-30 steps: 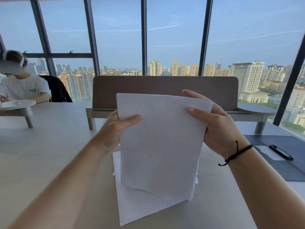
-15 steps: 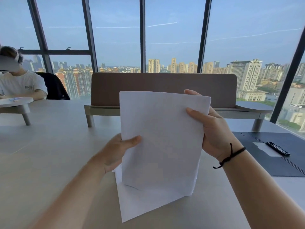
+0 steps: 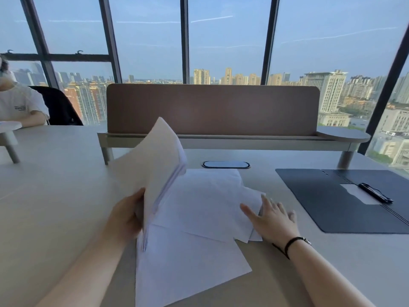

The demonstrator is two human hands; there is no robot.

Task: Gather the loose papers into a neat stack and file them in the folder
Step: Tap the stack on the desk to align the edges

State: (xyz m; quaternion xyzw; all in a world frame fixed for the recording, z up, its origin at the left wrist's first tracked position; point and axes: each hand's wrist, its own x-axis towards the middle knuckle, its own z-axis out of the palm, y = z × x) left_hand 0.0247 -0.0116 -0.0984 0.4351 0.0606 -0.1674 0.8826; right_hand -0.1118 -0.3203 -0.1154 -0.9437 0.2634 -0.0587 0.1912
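1. The stack (image 3: 155, 173) of papers is up off the bench, held tilted and fanned at its right edge, left of centre in the scene.
2. The left hand (image 3: 126, 220) grips the stack at its near left edge, thumb on the near face, fingers hidden behind the sheets.
3. Loose sheets (image 3: 205, 209) lie flat on the bench (image 3: 55, 196) just right of the stack, overlapping one another at skewed angles; one large sheet reaches toward the near edge of the view, and the stack's lower corner hangs over it.
4. The right hand (image 3: 272, 220) is spread flat with its fingers wide, palm down, resting on the right edge of the loose sheets; it holds nothing. A dark cord bracelet (image 3: 290, 244) circles its wrist.
5. The folder (image 3: 340, 200) lies open on the bench to the right, well apart from the sheets, dark blue, with a pale label patch on it.
6. A black pen (image 3: 374, 192) lies on the folder near its centre fold, across the edge of the pale patch.
7. Beyond the sheets an oval cable port (image 3: 226, 164) is set into the bench.
8. Farther off stands a raised shelf (image 3: 243, 140) with a brown divider panel (image 3: 212, 107) along its back.
9. At the far left another person (image 3: 17, 105) in a white shirt sits at the bench, in front of a dark chair (image 3: 59, 105).
10. Tall windows (image 3: 225, 41) behind show sky and city buildings.
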